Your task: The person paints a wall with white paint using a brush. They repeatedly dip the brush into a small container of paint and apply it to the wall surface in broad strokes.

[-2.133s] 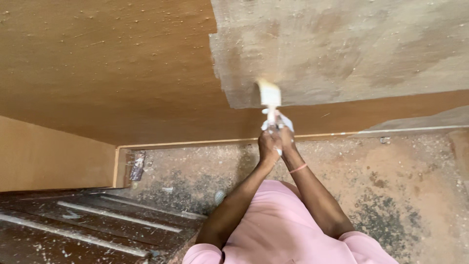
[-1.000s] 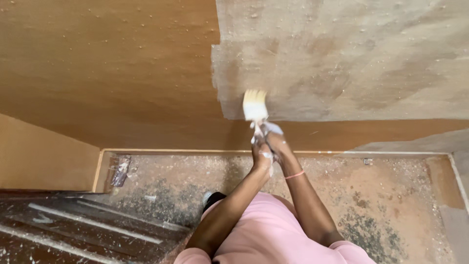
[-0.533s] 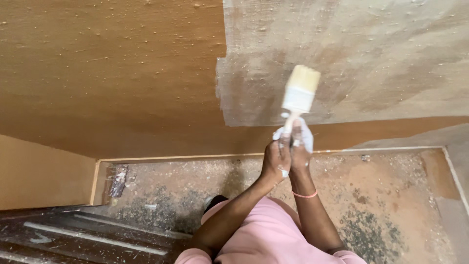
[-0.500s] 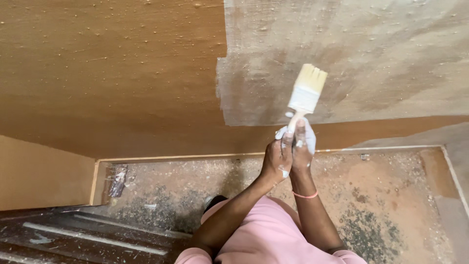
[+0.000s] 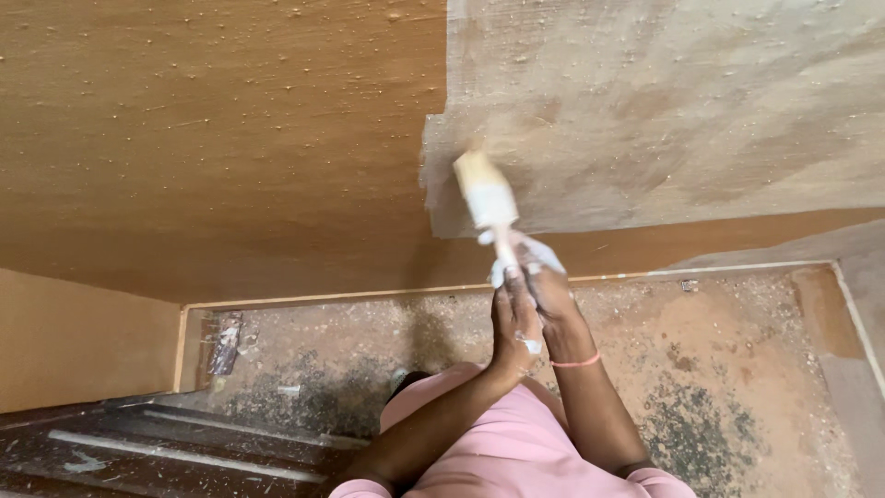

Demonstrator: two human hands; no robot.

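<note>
Both of my hands grip the white handle of a wide paintbrush (image 5: pixel 486 195). My left hand (image 5: pixel 513 320) is wrapped around the lower part of the handle, and my right hand (image 5: pixel 550 286), smeared with pale paint, closes over it just beside. The brush bristles press against the orange-brown wall (image 5: pixel 212 138) at the left edge of a pale grey painted patch (image 5: pixel 664 101). A thin pink band circles my right wrist.
A dusty, speckled floor (image 5: pixel 719 369) lies below the wall, edged by a pale skirting line. A crumpled wrapper (image 5: pixel 224 341) lies in the left corner. Dark wooden steps (image 5: pixel 138 447) with pale streaks sit at the lower left. A lighter side wall (image 5: pixel 83 341) closes the left.
The brush swept up and right across the pale patch, then came back left and now tilts left at the patch's edge. Both hands stayed on the handle throughout.
</note>
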